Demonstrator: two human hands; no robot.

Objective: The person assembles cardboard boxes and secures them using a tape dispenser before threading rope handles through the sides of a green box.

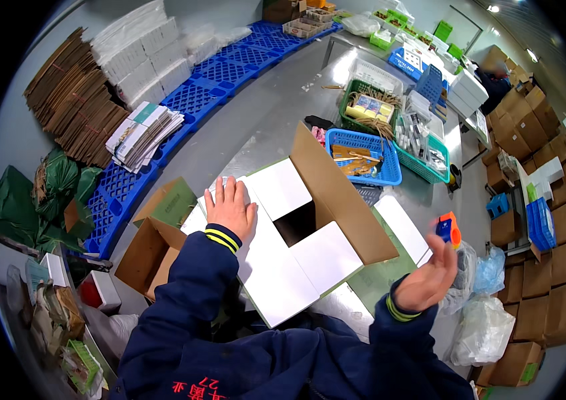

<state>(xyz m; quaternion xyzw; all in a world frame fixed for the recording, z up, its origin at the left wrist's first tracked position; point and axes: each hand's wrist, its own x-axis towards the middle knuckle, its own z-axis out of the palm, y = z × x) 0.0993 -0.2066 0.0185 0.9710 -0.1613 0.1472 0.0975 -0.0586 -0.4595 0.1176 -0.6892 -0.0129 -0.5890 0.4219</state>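
Observation:
A cardboard box (276,280) with white flaps sits in front of me. Three white flaps are folded inward, while a tall brown flap (339,200) stands up along its right side. Between them a dark opening (296,225) shows. My left hand (232,207) lies flat on the upper left of the white flaps, fingers spread. Raised to the right of the box, my right hand (429,277) has a small orange-and-blue tool (449,230) with a round opening at its fingertips; its exact kind is unclear.
Left of the box stands an open brown carton (153,260). Beyond it, a blue plastic pallet (193,107) bears stacked flat cardboard (73,100) and white bundles. Farther along the metal table are a blue basket (389,175) and a teal basket (439,179). Clear plastic bags (483,330) lie at right.

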